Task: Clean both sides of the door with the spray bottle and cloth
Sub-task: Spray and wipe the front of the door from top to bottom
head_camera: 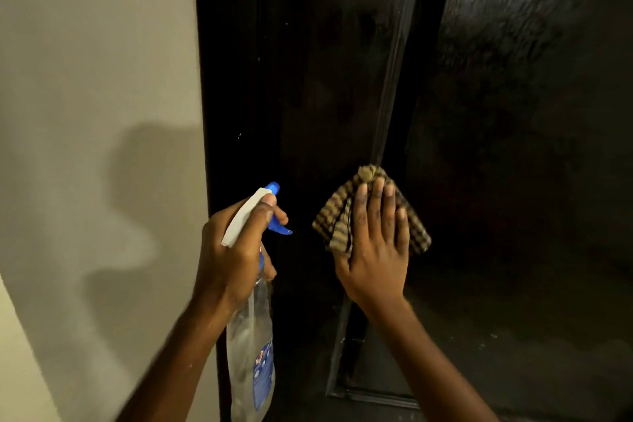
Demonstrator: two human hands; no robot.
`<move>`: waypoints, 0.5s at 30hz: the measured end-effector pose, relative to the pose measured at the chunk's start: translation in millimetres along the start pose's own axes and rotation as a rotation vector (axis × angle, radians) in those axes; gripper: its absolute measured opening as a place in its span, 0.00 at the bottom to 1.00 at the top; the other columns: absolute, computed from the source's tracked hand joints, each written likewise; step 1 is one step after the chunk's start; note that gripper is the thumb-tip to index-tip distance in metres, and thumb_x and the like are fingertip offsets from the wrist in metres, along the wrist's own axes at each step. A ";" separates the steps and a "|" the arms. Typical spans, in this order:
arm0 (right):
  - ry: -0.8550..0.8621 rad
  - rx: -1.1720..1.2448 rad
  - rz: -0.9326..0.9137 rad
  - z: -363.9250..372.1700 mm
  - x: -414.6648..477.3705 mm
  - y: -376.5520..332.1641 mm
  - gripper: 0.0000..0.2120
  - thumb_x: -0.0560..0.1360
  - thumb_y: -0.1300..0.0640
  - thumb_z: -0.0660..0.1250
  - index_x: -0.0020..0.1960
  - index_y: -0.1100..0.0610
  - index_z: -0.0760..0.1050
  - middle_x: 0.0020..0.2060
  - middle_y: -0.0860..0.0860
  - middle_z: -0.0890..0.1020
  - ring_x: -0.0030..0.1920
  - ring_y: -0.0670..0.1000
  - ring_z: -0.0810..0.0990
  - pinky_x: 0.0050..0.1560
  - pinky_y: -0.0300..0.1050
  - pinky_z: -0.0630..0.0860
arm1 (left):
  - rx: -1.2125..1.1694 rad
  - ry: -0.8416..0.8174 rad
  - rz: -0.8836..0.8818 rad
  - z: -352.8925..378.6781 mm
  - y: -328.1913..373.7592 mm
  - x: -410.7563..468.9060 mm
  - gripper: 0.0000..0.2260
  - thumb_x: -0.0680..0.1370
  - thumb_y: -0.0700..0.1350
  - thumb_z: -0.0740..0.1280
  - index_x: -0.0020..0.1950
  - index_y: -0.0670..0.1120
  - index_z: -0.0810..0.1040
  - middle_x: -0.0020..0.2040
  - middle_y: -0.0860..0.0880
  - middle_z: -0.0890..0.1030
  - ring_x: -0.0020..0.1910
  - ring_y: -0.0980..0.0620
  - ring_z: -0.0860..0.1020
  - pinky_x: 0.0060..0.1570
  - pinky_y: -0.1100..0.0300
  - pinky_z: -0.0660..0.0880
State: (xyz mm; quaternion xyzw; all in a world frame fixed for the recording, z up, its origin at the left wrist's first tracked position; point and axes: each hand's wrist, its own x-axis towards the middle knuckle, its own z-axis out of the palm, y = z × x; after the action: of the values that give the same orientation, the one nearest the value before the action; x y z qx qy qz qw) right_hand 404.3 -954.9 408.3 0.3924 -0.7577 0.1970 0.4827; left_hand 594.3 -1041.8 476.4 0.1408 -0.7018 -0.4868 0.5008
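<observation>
A dark, glossy door [513,113] with a raised moulding fills the middle and right of the view. My right hand [376,243] lies flat with straight fingers on a brown-and-black striped cloth [337,216], pressing it against the door beside the moulding. To its left, my left hand [233,250] grips the neck of a clear spray bottle [251,346] with a white-and-blue trigger head; a finger rests on the blue trigger, and the nozzle points at the door. The bottle hangs below my fist, with a blue label on it.
A pale beige wall [96,113] takes up the left side, meeting the door's dark frame [212,79]. Shadows of my arm and the bottle fall on the wall. Small droplets speckle the door's left strip. The lower right is dark and unclear.
</observation>
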 end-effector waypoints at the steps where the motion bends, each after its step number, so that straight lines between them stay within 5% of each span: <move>1: -0.031 -0.007 -0.004 8.7 -22.3 -1.2 0.43 0.75 0.44 0.56 0.83 0.55 0.40 0.82 0.55 0.42 0.82 0.55 0.43 0.80 0.52 0.40 | 0.006 0.001 -0.004 0.9 -1.2 -1.7 0.17 0.81 0.51 0.60 0.43 0.41 0.80 0.28 0.53 0.80 0.18 0.43 0.73 0.24 0.61 0.71; 7: -0.207 -0.004 -0.085 28.4 -104.2 10.8 0.44 0.74 0.42 0.58 0.83 0.53 0.42 0.82 0.52 0.43 0.82 0.52 0.45 0.80 0.48 0.41 | 0.039 0.002 -0.040 2.5 -11.7 -13.5 0.16 0.83 0.47 0.58 0.44 0.41 0.81 0.27 0.55 0.80 0.19 0.46 0.74 0.28 0.58 0.74; 15: -0.032 0.177 -0.023 -16.3 -20.2 17.7 0.34 0.77 0.47 0.54 0.82 0.53 0.53 0.81 0.50 0.53 0.81 0.50 0.48 0.80 0.49 0.46 | 0.050 0.015 -0.050 6.5 -31.8 -29.5 0.14 0.83 0.46 0.59 0.48 0.40 0.81 0.27 0.57 0.80 0.18 0.50 0.73 0.24 0.65 0.72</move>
State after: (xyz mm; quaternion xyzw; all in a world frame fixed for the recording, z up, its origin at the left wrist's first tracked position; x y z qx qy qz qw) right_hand 404.4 -924.8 399.2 0.4453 -0.7405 0.2512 0.4361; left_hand 593.2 -1033.5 433.3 0.1744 -0.7063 -0.4803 0.4899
